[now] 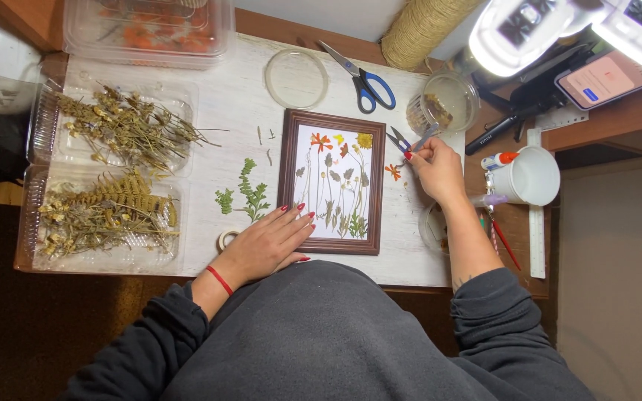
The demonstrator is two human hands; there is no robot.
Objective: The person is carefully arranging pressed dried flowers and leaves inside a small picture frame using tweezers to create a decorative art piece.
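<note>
At the frame's right edge, your right hand (435,167) had its fingers pinched closed on a small pair of snips (408,141), blades apart and pointing toward the frame's upper right corner. Just below the blades, right of the frame, lay a loose orange pressed flower (393,172) on the white board (239,104). Your left hand (269,241) rested flat with fingers spread and gripping nothing, fingertips touching the lower left corner of the brown wooden picture frame (331,181), which lay flat near the middle of the board.

Inside the frame, pressed flowers and leaves lay in a row. They looked paper-thin, dry and brittle, likely to crumble or drift at a breath, so a stem end seemed the safest place to take one. The frame itself looked stiff and light, best held by its wooden edges.

Left of the frame lay green fern sprigs (245,194), and farther left, two clear trays of dried plants (109,174). Above the frame sat blue-handled scissors (362,76).
</note>
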